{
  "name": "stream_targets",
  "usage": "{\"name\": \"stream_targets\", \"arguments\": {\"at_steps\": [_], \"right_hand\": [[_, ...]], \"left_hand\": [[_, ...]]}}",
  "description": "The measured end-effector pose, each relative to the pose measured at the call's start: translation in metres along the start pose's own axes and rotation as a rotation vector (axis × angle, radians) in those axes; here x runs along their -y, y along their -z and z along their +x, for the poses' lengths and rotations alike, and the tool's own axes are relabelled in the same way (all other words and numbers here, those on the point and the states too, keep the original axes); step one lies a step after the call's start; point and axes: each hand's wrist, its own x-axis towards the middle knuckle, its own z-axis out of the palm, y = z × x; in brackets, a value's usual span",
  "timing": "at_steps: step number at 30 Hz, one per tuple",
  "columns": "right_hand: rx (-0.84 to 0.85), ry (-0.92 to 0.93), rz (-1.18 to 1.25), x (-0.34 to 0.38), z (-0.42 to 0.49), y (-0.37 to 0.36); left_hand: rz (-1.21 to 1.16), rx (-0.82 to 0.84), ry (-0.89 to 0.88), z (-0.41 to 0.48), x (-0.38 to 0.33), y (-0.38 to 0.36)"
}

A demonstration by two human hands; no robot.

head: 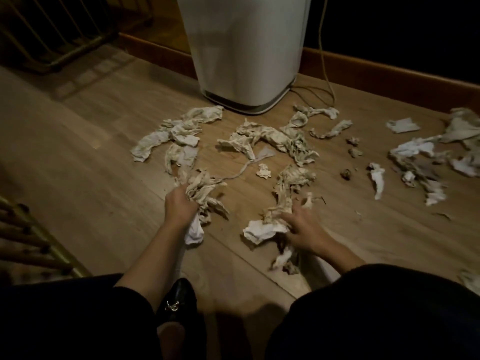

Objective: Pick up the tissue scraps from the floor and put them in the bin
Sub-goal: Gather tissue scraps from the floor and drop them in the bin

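Note:
Crumpled tissue scraps lie all over the wooden floor in front of a tall white bin point(246, 53). My left hand point(179, 203) is closed around a bunch of scraps point(205, 193), and a white piece hangs below the wrist. My right hand point(304, 229) presses on a crumpled white and beige scrap point(262, 231) on the floor, fingers curled over it. A large heap of scraps point(270, 139) lies in the middle, one pile point(179, 133) to the left, and several more scraps point(420, 152) to the right.
A wooden skirting board point(389, 71) runs behind the bin, with a thin cable point(323, 61) trailing down beside it. Wooden slatted frames stand at the far left point(52, 35) and near left point(33, 242). My black shoe point(176, 302) is below the hands.

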Motion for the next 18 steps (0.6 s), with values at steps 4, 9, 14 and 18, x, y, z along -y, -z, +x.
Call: {"name": "stream_targets", "arguments": {"at_steps": [4, 9, 14, 18], "right_hand": [[0.011, -0.027, -0.219, 0.008, -0.038, -0.039], [-0.158, 0.11, -0.142, 0.001, -0.055, -0.064], [-0.217, 0.113, 0.006, -0.005, -0.028, -0.043], [-0.286, 0.071, 0.073, 0.01, 0.009, -0.021]], "left_hand": [[-0.024, -0.015, 0.061, -0.01, 0.024, 0.015], [-0.112, -0.107, 0.244, -0.018, 0.05, 0.04], [-0.178, -0.035, 0.119, -0.009, 0.041, 0.027], [-0.177, -0.04, 0.076, 0.017, 0.038, 0.017]]}}
